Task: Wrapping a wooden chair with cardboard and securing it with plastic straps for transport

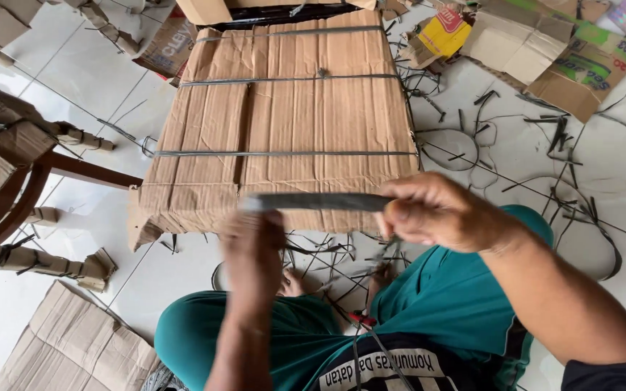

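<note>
A dark plastic strap [316,202] is stretched level between both hands, just in front of the near edge of a strapped bundle of flattened cardboard [284,123] lying on the tiled floor [617,174]. The right hand [436,213] is closed around the strap's right end. The left hand [253,242], blurred, pinches the left end; loose strap offcuts [545,145] litter the floor beyond.

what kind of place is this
Likely an informal packing or cardboard-bundling spot on a tiled floor: a strapped cardboard bundle, strap offcuts scattered around, and flattened boxes.
</note>
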